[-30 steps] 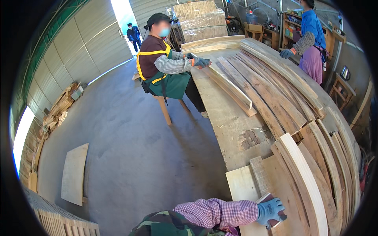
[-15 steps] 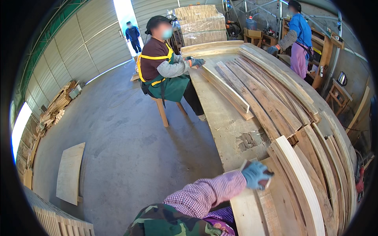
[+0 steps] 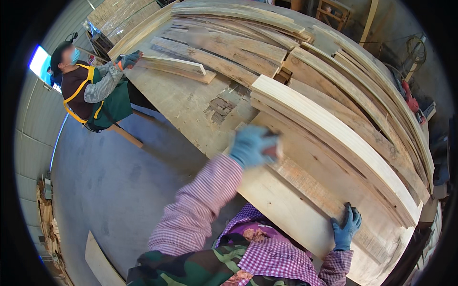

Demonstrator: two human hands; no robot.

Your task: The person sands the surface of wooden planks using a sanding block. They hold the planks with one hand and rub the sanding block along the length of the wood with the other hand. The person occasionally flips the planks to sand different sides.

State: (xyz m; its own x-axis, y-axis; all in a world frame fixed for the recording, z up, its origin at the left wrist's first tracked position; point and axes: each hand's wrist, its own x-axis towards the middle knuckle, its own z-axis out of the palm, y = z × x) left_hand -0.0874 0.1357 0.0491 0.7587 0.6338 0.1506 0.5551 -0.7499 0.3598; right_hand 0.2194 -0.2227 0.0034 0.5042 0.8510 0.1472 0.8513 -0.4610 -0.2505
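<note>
My left hand (image 3: 253,147), in a blue glove, is closed around a reddish-brown pad (image 3: 273,151) that looks like sandpaper. Motion blurs both of them. They are at the far end of a narrow, rough plank (image 3: 307,178), and I cannot tell whether the pad touches the wood. Along the same plank, nearer its right end, my gloved right hand (image 3: 347,227) rests with its fingers apart, holding nothing. Beneath the plank lies a pale, smooth board (image 3: 286,202) at the table's near edge.
Curved planks are stacked beyond my hands, a pale one (image 3: 334,128) on top. More long boards (image 3: 229,47) cover the far side. A seated co-worker (image 3: 78,88) grips a board (image 3: 174,64) at the left. The tabletop has a broken patch (image 3: 221,109). A red tool (image 3: 409,97) is far right.
The view has swung to the right, bringing my right hand and the plank's near end into sight. My left hand still holds the pad. The standing person at the back is out of view.
</note>
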